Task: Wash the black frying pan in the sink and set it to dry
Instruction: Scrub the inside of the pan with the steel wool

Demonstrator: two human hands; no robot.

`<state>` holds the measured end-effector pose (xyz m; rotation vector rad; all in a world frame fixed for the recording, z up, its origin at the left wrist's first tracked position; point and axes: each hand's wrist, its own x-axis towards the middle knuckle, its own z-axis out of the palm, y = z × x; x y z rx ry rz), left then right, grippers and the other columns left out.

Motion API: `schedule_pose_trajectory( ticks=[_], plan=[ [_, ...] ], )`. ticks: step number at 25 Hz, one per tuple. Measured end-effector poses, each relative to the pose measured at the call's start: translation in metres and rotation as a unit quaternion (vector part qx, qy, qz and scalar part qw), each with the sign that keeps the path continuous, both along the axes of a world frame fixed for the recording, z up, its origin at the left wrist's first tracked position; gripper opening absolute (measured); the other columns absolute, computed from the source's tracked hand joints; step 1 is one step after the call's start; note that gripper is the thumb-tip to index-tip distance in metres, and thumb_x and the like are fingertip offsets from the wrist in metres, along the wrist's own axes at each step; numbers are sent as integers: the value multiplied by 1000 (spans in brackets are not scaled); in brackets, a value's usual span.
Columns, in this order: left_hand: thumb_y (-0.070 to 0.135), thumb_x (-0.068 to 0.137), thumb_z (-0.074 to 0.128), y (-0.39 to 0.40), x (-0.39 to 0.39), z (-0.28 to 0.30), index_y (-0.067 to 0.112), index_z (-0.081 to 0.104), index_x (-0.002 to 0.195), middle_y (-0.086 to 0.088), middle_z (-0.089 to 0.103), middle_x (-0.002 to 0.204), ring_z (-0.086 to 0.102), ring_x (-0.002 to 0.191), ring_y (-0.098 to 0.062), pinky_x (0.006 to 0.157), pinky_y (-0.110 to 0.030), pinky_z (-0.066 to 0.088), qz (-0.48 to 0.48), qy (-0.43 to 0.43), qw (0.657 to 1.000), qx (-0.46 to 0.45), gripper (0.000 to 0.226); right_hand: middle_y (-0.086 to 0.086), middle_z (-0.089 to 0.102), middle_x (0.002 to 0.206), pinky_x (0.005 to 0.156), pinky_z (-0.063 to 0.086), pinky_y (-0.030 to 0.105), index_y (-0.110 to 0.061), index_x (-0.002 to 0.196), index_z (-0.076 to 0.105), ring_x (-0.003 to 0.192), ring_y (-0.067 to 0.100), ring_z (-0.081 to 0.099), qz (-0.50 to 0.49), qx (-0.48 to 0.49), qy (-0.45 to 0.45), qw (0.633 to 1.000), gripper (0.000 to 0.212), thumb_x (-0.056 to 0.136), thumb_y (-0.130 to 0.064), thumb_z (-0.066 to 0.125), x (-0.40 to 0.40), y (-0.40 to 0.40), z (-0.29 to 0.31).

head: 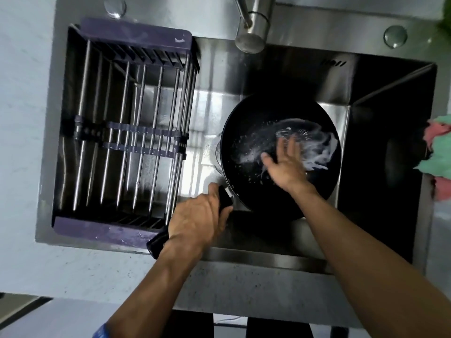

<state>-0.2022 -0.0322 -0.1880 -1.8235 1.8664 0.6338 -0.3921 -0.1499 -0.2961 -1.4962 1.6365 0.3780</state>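
Observation:
The black frying pan (246, 132) sits inside the steel sink (380, 76), right of centre, with white foam and water smeared across its inside. My left hand (199, 215) grips the pan's black handle (156, 241), which points toward the sink's near edge. My right hand (285, 164) lies flat inside the pan with straight, spread fingers touching the wet foamy bottom. The fingertips are blurred.
A purple-framed drying rack (127, 132) with metal bars spans the sink's left half. The steel faucet (252, 28) hangs above the far rim. Pink and green cloths (439, 152) lie at the right edge. A pale counter surrounds the sink.

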Motion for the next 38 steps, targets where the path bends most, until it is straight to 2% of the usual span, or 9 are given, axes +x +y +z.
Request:
schedule_pose_trajectory(
  ticks=[3, 6, 10, 14, 17, 27, 30, 34, 38],
  plan=[
    [62, 98, 20, 0, 2, 0, 18, 34, 129, -2, 66, 98, 67, 85, -19, 60, -28, 39, 22, 8, 1000, 4, 56, -14, -24, 164, 125, 2, 52, -38, 159, 3, 152, 11, -20, 157, -10, -105, 982, 66, 103, -57, 32, 6, 9, -1],
    [61, 97, 14, 12, 10, 1, 15, 31, 140, -3, 65, 104, 65, 88, -18, 66, -29, 44, 22, -21, 1000, -7, 65, -9, -23, 165, 125, 1, 48, -34, 161, 7, 153, 14, -19, -11, -1, -26, 1000, 66, 103, -57, 31, 0, -3, -5],
    [55, 99, 20, 14, 9, -1, 7, 30, 140, -10, 55, 123, 56, 112, -27, 84, -36, 50, 36, -29, 999, 17, 64, -12, -23, 165, 124, -6, 44, -37, 160, 3, 152, 12, -20, 142, -19, -98, 985, 66, 104, -53, 35, 24, 19, -7],
    [51, 100, 20, 11, 8, -5, 6, 26, 142, -9, 58, 116, 65, 92, -24, 73, -35, 50, 35, -10, 999, 11, 62, -10, -22, 165, 125, -5, 49, -36, 160, 4, 153, 17, -18, 3, -7, -37, 999, 66, 103, -57, 29, 11, 2, -10],
    [53, 99, 21, 12, 10, -5, 8, 28, 140, -8, 60, 115, 65, 92, -24, 72, -34, 48, 22, -6, 1000, 11, 61, -11, -25, 164, 120, -10, 42, -36, 160, 0, 151, 12, -24, 159, -18, -76, 984, 69, 103, -58, 32, 20, 28, -8],
    [54, 99, 20, 13, 11, -2, 11, 35, 134, -6, 62, 108, 63, 87, -21, 67, -31, 39, 36, 4, 999, 4, 57, -12, -24, 164, 125, -8, 45, -40, 159, 2, 151, 14, -23, 42, 3, -35, 998, 67, 101, -64, 26, 19, 8, -2],
    [54, 99, 20, 11, 12, -3, 11, 35, 135, -6, 62, 109, 63, 88, -22, 68, -31, 39, 39, 9, 999, 8, 58, -14, -25, 163, 123, -7, 46, -43, 158, 2, 151, 13, -24, 157, -7, -76, 985, 67, 101, -63, 30, 21, 15, -4],
    [55, 99, 19, 13, 10, -3, 11, 32, 139, -6, 62, 109, 63, 88, -22, 68, -32, 42, 33, -11, 999, 4, 61, -8, -30, 163, 124, -7, 50, -43, 157, -7, 151, 19, -24, 43, 7, 0, 999, 71, 100, -64, 29, 20, 9, -4],
    [55, 99, 17, 11, 10, 0, 11, 37, 135, -7, 60, 110, 60, 84, -20, 69, -31, 40, 29, -10, 999, 19, 60, -13, -27, 163, 125, -4, 50, -47, 157, -4, 150, 13, -24, 136, -17, -99, 986, 66, 102, -59, 32, 27, 16, -8]
  ],
)
